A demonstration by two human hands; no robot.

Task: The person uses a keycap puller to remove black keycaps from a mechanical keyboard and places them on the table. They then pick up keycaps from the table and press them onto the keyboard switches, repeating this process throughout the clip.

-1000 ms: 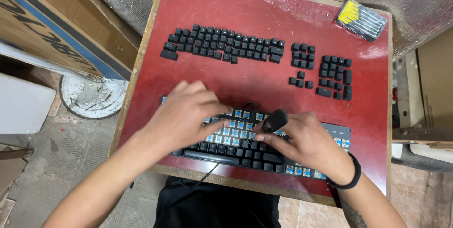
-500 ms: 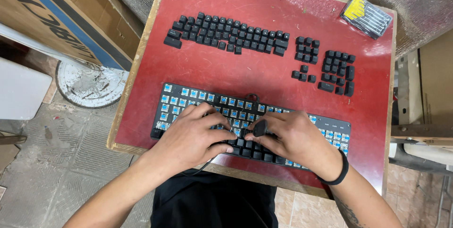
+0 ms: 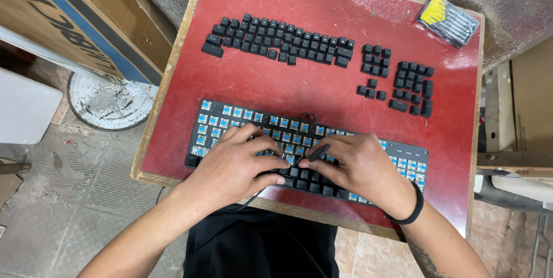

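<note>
Keyboard point(image 3: 230, 128): flat black frame, square blue switches bared — few glossy caps left.
Left hand point(image 3: 236, 166): fingers curled, pressing keys, gripping nothing.
Right hand point(image 3: 360, 168): fingers pinch slim black tool point(image 3: 318, 152).
Bench point(image 3: 322, 13): scuffed red top.

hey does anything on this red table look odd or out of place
The keyboard is mostly stripped, its blue switches bare. Its black keycaps lie in rows farther up the table. Only the few rows under both hands keep caps. Nothing looks spilled or broken.

Small red table point(image 3: 322, 19) with worn wooden edge; grey tiled floor point(image 3: 63, 209) below, dusty; big cardboard box point(image 3: 69, 13) at left; round white lid point(image 3: 109, 102) on floor; shiny bubble wrap point(image 3: 507, 2) behind table.
</note>
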